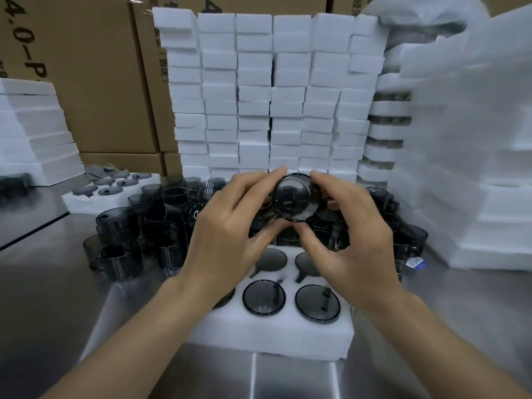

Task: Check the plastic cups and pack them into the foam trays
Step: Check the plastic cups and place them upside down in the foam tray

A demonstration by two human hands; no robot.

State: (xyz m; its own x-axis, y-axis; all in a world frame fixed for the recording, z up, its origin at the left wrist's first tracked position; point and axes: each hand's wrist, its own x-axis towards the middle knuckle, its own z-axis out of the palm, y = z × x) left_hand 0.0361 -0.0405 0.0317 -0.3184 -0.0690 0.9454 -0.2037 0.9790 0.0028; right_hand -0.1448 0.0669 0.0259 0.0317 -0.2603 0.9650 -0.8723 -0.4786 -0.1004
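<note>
- Left hand [227, 226] and right hand [351, 226] both pinch one smoky cup [296, 197] by its rim, base tilted toward the camera, probably for inspection
- Foam tray [273, 332] sits directly beneath, so the checked cup can drop straight into an open pocket

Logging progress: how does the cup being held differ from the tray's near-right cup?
The held cup is raised; the packed cup sits in the foam tray. Left hand and right hand grip the held cup; nothing touches the packed cup. Both are dark, see-through plastic.

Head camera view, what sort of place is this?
Probably a factory packing station: stacked white foam trays, cardboard cartons behind them, and a heap of dark plastic cups on a steel table.
</note>
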